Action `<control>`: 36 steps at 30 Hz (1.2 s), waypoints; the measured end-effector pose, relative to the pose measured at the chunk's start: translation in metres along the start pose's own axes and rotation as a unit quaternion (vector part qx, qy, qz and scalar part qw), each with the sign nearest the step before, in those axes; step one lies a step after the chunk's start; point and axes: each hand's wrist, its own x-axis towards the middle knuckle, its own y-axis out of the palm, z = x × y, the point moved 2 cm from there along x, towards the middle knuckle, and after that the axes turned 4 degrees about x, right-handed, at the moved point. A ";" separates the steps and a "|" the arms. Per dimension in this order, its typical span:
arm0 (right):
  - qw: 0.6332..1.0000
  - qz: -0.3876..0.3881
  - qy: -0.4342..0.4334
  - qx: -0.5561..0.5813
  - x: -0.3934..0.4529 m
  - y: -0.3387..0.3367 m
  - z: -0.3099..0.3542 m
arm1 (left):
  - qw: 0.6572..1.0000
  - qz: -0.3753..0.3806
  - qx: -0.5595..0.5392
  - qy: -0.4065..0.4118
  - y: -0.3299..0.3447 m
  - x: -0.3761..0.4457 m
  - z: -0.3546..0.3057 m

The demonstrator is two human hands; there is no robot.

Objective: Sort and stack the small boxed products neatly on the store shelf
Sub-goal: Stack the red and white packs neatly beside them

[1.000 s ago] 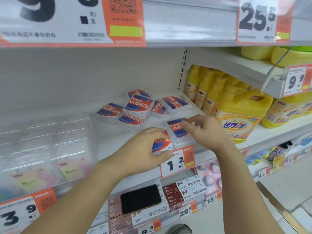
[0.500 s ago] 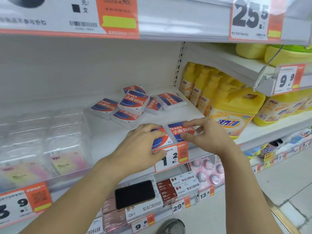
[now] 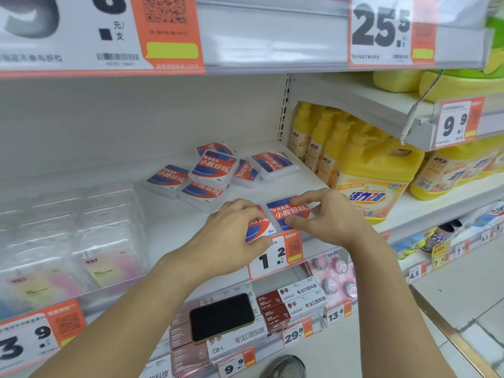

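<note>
At the shelf's front edge, centre frame, the left hand [image 3: 231,236] gripped one small box [image 3: 257,227], fingers curled over its top and thumb along its near side, while the right hand [image 3: 330,216] pinched a second box [image 3: 286,211] between forefinger and thumb; the two boxes sat touching, side by side, just behind the price tag [image 3: 275,255] reading "1.2". Further back on the white shelf [image 3: 169,222], a loose pile of boxes [image 3: 215,173] lay overlapping at odd angles, not yet sorted. My judgement was that the risk lay at the lip: both held boxes rested so near the edge that a nudge while squaring them could tip one off the front, and their smooth clear casing would probably slide easily under fingers or once stacked. The red and blue labels read "小鹿妈妈", with "30" in a corner. At right, the yellow detergent jug [image 3: 373,181] showed "活力28". Overhead tags read "25.5" and "9.9"; lower tags read "29.9", "13.8" and "3.9", and a dark phone [image 3: 222,316] lay on boxes marked "参半".
</note>
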 end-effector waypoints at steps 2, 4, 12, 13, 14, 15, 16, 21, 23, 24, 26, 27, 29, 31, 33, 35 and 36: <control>1.000 0.000 -0.005 0.000 0.000 0.001 0.002 | 1.000 -0.002 0.005 -0.001 0.000 0.001 0.001; 1.000 -0.001 -0.007 0.004 0.001 0.002 0.004 | 1.000 -0.003 0.004 -0.003 -0.001 0.001 0.001; 1.000 0.011 0.009 -0.006 0.002 0.004 0.001 | 1.000 0.008 0.003 -0.009 -0.002 -0.001 -0.004; 1.000 0.001 0.014 -0.008 0.003 0.004 0.002 | 1.000 0.012 0.005 -0.011 -0.004 -0.003 -0.006; 0.999 -0.023 0.019 -0.012 0.005 0.005 0.004 | 1.000 0.004 0.014 -0.013 -0.007 -0.005 -0.008; 0.998 -0.056 0.019 -0.015 0.009 0.006 0.006 | 0.999 -0.021 0.024 -0.016 -0.014 -0.003 -0.009; 0.996 -0.090 0.011 -0.013 0.012 0.007 0.011 | 0.998 -0.063 0.022 -0.023 -0.024 0.001 -0.010; 0.986 -0.151 -0.017 0.070 0.043 0.026 0.026 | 0.977 -0.182 -0.012 -0.110 -0.065 0.069 0.011; 0.988 -0.138 -0.002 0.065 0.055 0.034 0.026 | 0.977 -0.113 0.077 -0.162 -0.060 0.089 0.028; 0.989 -0.132 0.000 0.063 0.060 0.037 0.026 | 0.973 -0.071 0.106 -0.192 -0.055 0.094 0.038; 0.990 -0.124 -0.007 0.070 0.068 0.038 0.027 | 0.969 -0.014 0.102 -0.226 -0.047 0.098 0.052; 0.990 -0.125 -0.011 0.065 0.071 0.039 0.027 | 0.971 -0.003 0.092 -0.222 -0.045 0.099 0.057; 0.991 -0.132 -0.011 0.030 0.077 0.041 0.027 | 0.977 -0.026 0.094 -0.192 -0.050 0.098 0.058; 0.993 -0.122 -0.004 0.004 0.084 0.046 0.027 | 0.979 -0.078 0.091 -0.166 -0.058 0.089 0.049; 0.995 -0.096 0.002 -0.021 0.090 0.048 0.027 | 0.977 -0.131 0.047 -0.159 -0.064 0.073 0.036; 0.995 -0.097 0.001 -0.028 0.094 0.043 0.030 | 0.977 -0.130 0.018 -0.169 -0.064 0.057 0.025; 0.993 -0.111 0.000 -0.026 0.095 0.038 0.031 | 0.978 -0.109 0.021 -0.177 -0.061 0.049 0.021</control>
